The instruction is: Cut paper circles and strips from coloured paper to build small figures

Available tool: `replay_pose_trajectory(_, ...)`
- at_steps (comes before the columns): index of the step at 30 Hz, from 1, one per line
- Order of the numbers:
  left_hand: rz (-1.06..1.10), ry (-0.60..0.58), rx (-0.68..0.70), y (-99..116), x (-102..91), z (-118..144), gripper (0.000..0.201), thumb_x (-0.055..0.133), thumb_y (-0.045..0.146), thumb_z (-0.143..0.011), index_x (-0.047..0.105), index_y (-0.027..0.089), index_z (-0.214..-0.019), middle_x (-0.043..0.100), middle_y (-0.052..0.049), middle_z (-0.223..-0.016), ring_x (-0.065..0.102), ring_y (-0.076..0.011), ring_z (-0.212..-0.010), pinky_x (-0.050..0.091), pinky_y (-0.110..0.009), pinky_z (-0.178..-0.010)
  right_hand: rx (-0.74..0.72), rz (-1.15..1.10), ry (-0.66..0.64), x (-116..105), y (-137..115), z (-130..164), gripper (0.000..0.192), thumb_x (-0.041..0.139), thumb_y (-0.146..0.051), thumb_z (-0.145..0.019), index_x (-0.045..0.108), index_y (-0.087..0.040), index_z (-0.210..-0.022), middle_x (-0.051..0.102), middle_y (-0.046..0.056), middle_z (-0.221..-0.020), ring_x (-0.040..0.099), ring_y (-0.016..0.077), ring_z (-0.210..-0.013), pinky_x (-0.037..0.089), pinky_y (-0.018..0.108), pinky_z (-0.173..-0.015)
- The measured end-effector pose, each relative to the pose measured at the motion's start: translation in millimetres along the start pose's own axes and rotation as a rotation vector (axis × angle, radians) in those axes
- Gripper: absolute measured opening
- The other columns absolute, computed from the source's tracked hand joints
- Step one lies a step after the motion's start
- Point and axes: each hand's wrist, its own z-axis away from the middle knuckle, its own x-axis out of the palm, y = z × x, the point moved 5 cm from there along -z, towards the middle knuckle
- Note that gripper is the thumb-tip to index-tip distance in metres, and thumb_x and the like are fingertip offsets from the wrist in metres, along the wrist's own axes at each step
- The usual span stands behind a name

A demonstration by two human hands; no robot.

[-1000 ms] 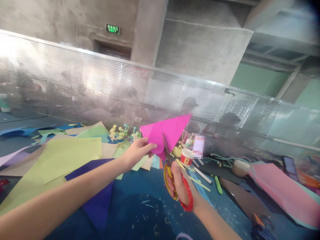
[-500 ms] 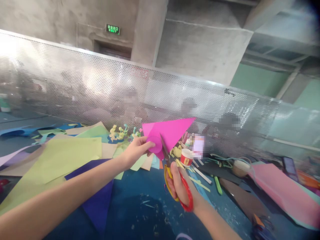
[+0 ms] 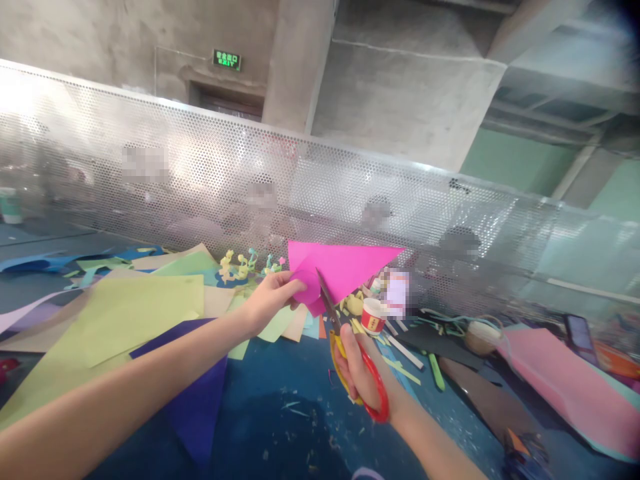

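In the head view, I have the left hand [image 3: 275, 300] closed in a pinch on the magenta sheet [image 3: 350, 263]; the thumb presses a round purple piece [image 3: 306, 287] against the sheet's near face, at its lower left. The right hand [image 3: 356, 367] is closed around the red-and-yellow handles of the scissors [image 3: 329, 303]. The blades point up and to the left, one lying across the sheet just right of the round piece; I cannot tell whether the other passes behind.

The sheet is held above the blue table [image 3: 280, 427] — its long point directed right, near a red-and-white cup [image 3: 373, 317]. Left of it, I see small yellow and green figures [image 3: 233, 268] before the perforated screen [image 3: 200, 173]. Below the left forearm lies a dark-blue sheet [image 3: 197, 407] — beside a larger yellow-green sheet [image 3: 145, 307].
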Motion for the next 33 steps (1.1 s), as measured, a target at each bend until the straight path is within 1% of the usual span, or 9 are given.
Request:
replay_pose_trajectory(5, 0.007, 0.020, 0.006, 0, -1.0, -1, 0.018, 0.059, 0.028, -0.074, 0.055, 0.014, -0.064, 0.049, 0.002, -0.057, 0.043, -0.0078, -0.050, 0.032, -0.022, -0.052, -0.023, 0.016, -0.021, 1, -3, 0, 0.057, 0.026, -0.069, -0.080, 0.028, -0.022, -0.048, 0.021, -0.008, -0.036, 0.026, 0.0068, -0.027, 0.025, 0.021, -0.029)
replay_pose_trajectory(10, 0.009, 0.007, 0.014, 3, -0.5, -2, 0.015, 0.057, 0.026, -0.075, 0.059, 0.013, -0.068, 0.054, 0.001, -0.061, 0.043, -0.0080, -0.052, 0.035, -0.022, -0.054, -0.001, 0.007, -0.014, 2, -3, 0, 0.058, 0.026, -0.071, -0.079, 0.029, -0.022, -0.049, 0.023, -0.007, -0.035, 0.027, 0.0074, -0.026, 0.025, 0.021, -0.028)
replay_pose_trajectory(17, 0.061, 0.069, 0.037, 4, -5.3, -4, 0.019, 0.058, 0.030, -0.076, 0.063, 0.013, -0.070, 0.054, 0.001, -0.060, 0.043, -0.0078, -0.053, 0.036, -0.021, -0.054, 0.016, 0.011, 0.021, 2, -2, 1, 0.058, 0.029, -0.072, -0.078, 0.030, -0.021, -0.048, 0.025, -0.007, -0.034, 0.026, 0.0070, -0.024, 0.022, 0.021, -0.027)
replay_pose_trajectory(19, 0.086, 0.077, 0.035, 3, -3.7, -3, 0.020, 0.060, 0.031, -0.076, 0.064, 0.012, -0.073, 0.056, 0.000, -0.063, 0.046, -0.0088, -0.057, 0.038, -0.021, -0.056, 0.037, -0.026, 0.003, 5, 0, 0, 0.059, 0.028, -0.072, -0.078, 0.032, -0.021, -0.048, 0.025, -0.007, -0.033, 0.027, 0.0069, -0.024, 0.022, 0.021, -0.027)
replay_pose_trajectory(21, 0.096, 0.084, 0.031, 2, -0.5, -1, 0.021, 0.061, 0.033, -0.076, 0.065, 0.013, -0.080, 0.059, -0.001, -0.071, 0.051, -0.0108, -0.064, 0.040, -0.023, -0.061, 0.050, -0.078, -0.026, 7, 2, 0, 0.060, 0.027, -0.072, -0.078, 0.033, -0.021, -0.047, 0.028, -0.007, -0.031, 0.030, 0.0074, -0.024, 0.025, 0.020, -0.028)
replay_pose_trajectory(24, 0.081, 0.091, 0.039, 2, 4.5, 1, 0.026, 0.062, 0.036, -0.076, 0.063, 0.014, -0.089, 0.062, -0.002, -0.080, 0.054, -0.0117, -0.068, 0.043, -0.024, -0.064, 0.031, -0.149, -0.075, 11, 2, 0, 0.062, 0.021, -0.071, -0.079, 0.032, -0.020, -0.046, 0.038, -0.004, -0.032, 0.043, 0.0097, -0.029, 0.036, 0.021, -0.036)
replay_pose_trajectory(28, 0.001, 0.104, 0.055, 5, 5.7, 2, 0.026, 0.060, 0.039, -0.077, 0.060, 0.014, -0.084, 0.059, 0.000, -0.071, 0.052, -0.0107, -0.061, 0.043, -0.024, -0.060, 0.020, -0.179, -0.175, 14, 0, 0, 0.062, 0.020, -0.073, -0.078, 0.035, -0.020, -0.049, 0.057, 0.003, -0.047, 0.059, 0.0145, -0.047, 0.048, 0.026, -0.051)
replay_pose_trajectory(31, -0.112, 0.120, 0.049, 8, 4.0, 3, 0.026, 0.060, 0.039, -0.076, 0.059, 0.013, -0.078, 0.057, 0.001, -0.065, 0.051, -0.0106, -0.057, 0.042, -0.024, -0.057, 0.042, -0.156, -0.183, 13, 0, -1, 0.062, 0.022, -0.074, -0.076, 0.037, -0.020, -0.051, 0.064, 0.006, -0.059, 0.064, 0.0182, -0.061, 0.051, 0.031, -0.061)
replay_pose_trajectory(33, -0.187, 0.102, 0.044, 10, 5.1, 4, 0.025, 0.059, 0.039, -0.077, 0.058, 0.014, -0.074, 0.055, 0.001, -0.060, 0.050, -0.0108, -0.055, 0.041, -0.024, -0.056, 0.065, -0.156, -0.166, 12, 1, -1, 0.062, 0.022, -0.074, -0.075, 0.038, -0.020, -0.051, 0.066, 0.008, -0.064, 0.065, 0.0198, -0.065, 0.052, 0.032, -0.064)
